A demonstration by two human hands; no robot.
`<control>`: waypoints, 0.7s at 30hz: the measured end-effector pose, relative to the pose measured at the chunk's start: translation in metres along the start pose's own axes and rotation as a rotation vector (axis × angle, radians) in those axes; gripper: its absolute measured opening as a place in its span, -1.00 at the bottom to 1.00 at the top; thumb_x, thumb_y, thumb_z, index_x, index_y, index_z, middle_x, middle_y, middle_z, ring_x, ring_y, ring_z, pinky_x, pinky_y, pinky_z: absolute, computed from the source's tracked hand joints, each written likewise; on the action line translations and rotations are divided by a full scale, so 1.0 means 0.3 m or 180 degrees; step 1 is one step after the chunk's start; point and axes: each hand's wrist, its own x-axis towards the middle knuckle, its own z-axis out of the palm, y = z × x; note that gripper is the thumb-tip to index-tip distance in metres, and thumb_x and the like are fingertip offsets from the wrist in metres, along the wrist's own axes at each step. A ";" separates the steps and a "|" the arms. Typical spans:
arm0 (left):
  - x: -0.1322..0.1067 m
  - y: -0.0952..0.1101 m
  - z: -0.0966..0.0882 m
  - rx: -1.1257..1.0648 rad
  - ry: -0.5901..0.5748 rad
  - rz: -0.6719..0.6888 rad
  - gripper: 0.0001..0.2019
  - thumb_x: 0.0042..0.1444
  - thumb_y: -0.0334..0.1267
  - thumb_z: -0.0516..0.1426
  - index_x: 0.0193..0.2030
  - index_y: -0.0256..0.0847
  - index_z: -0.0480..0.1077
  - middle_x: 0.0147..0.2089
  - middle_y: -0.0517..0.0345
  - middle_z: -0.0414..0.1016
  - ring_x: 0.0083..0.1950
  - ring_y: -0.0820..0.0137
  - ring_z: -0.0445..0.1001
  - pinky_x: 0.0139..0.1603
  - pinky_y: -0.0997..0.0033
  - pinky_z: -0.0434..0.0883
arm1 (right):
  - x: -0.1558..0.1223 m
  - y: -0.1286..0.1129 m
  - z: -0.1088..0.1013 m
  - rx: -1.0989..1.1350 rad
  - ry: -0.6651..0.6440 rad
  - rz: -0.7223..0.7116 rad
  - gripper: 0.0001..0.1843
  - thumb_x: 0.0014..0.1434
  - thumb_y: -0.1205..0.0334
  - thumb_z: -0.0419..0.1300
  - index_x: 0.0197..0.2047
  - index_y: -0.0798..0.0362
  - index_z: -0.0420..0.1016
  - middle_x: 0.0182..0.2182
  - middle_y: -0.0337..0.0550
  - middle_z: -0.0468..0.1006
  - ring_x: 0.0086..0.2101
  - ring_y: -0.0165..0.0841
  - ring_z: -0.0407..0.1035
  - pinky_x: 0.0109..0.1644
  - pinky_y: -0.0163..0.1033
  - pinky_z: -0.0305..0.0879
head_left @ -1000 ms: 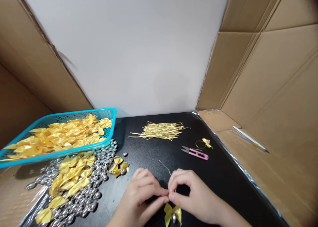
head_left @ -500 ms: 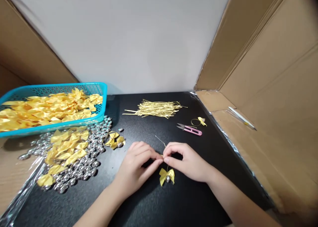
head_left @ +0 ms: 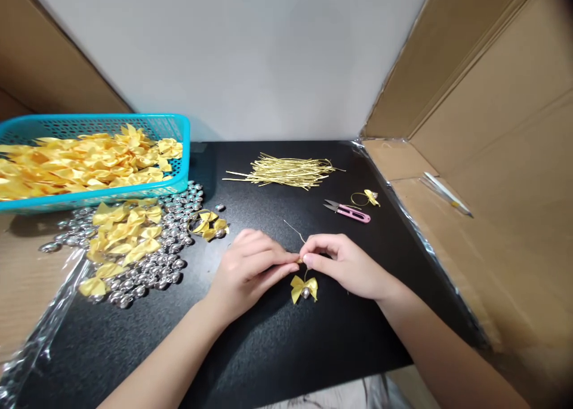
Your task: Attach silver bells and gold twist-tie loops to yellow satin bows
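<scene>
My left hand (head_left: 255, 265) and my right hand (head_left: 342, 263) meet over the black table, fingertips pinched together on a thin gold cord (head_left: 293, 228). One end of the cord sticks up and away past my right fingers. Just below the fingertips, a yellow ribbon bow (head_left: 297, 289) with a silver bell (head_left: 305, 292) at its middle hangs from or lies at the cord. My fingers hide the part of the cord being pinched, so any knot there cannot be made out.
A blue basket (head_left: 134, 191) of yellow bows stands at the left, with silver bells (head_left: 168, 271) and loose bows (head_left: 128, 233) before it. Gold cords (head_left: 290, 171) lie at the back. Pink thread snips (head_left: 353, 213) and a bow on a looped cord (head_left: 371, 197) lie right.
The whole view has shifted, so the table things appear higher in the picture. My left fingers look straighter and flatter; both hands stay at the cord above the bow.
</scene>
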 end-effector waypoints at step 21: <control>0.004 0.003 -0.005 0.0315 -0.0068 0.0144 -0.96 0.14 -0.34 0.27 -0.26 -0.18 0.51 -0.41 0.23 0.60 -0.38 0.47 0.49 -0.26 0.37 0.29 | -0.002 -0.011 -0.001 0.0156 -0.0044 0.0100 -0.85 0.17 0.24 0.21 -0.41 0.10 0.51 -0.48 -0.27 0.46 -0.41 -0.42 0.31 -0.24 -0.29 0.23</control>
